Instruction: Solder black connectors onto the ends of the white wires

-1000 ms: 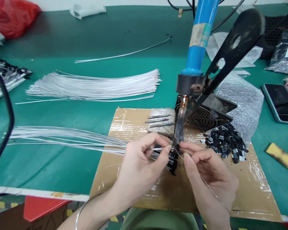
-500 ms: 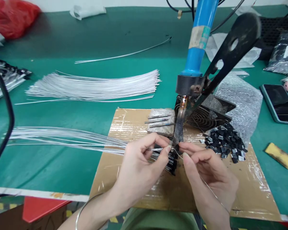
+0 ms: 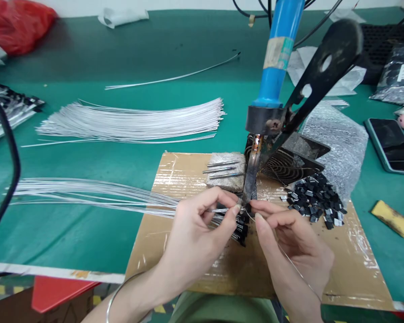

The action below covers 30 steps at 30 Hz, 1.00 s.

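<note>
My left hand [image 3: 195, 240] pinches the end of a thin white wire between thumb and fingertips, right at the tip of a soldering iron [image 3: 276, 74]. The iron has a blue handle and points downward in a black metal bracket [image 3: 326, 67]. From the right, my right hand [image 3: 294, 251] holds a thin strand of solder wire [image 3: 298, 268] between thumb and fingers, its end near the iron's tip. Below my left fingers lie several white wires [image 3: 97, 193] with black ends [image 3: 241, 233]. The exact joint at the tip is mostly covered by my fingertips.
Cardboard [image 3: 164, 264] lies under the work. A pile of small black pieces [image 3: 316, 199], a fan [image 3: 286, 166] and a grey block [image 3: 226, 184] with metal pins surround the iron. Farther back rests a large bundle of white wires [image 3: 134, 121]. A phone [image 3: 395, 146] and yellow sponge [image 3: 393, 219] are at right.
Very little differs. My right hand and the solder wire have shifted slightly left, and the iron sits a touch farther left in view. Both grips are the same.
</note>
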Tool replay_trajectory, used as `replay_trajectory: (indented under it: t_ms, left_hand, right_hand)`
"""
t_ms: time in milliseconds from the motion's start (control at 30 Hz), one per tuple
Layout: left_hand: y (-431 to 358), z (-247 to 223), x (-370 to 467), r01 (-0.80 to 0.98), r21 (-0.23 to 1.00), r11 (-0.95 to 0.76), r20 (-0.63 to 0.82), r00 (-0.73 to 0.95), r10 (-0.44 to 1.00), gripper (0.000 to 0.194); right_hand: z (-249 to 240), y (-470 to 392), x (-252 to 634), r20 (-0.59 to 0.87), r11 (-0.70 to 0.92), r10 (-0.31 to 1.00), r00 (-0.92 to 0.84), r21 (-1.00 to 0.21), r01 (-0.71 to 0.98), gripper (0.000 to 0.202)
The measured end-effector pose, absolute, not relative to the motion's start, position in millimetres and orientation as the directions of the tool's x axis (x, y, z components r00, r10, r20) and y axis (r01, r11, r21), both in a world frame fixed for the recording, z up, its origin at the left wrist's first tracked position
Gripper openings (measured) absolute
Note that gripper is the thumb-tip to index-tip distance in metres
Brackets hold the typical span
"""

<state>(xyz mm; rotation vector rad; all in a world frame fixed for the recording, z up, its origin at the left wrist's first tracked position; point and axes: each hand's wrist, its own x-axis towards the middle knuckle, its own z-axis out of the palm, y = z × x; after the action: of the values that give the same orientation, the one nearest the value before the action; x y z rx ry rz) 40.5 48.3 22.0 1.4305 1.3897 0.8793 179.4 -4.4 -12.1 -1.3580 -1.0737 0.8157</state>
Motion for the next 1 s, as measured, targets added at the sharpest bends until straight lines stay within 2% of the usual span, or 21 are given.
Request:
replay_trajectory:
  t_ms: [1000]
  left_hand:
    - [47.7,20.8,40.5,0.282,0.958,0.054,-0.089,0.114,0.989,0.014]
  right_hand:
    - [-9.8,-4.9,172.4,0.136,0.077,0.910,0.392,-0.984,0.163,0.015]
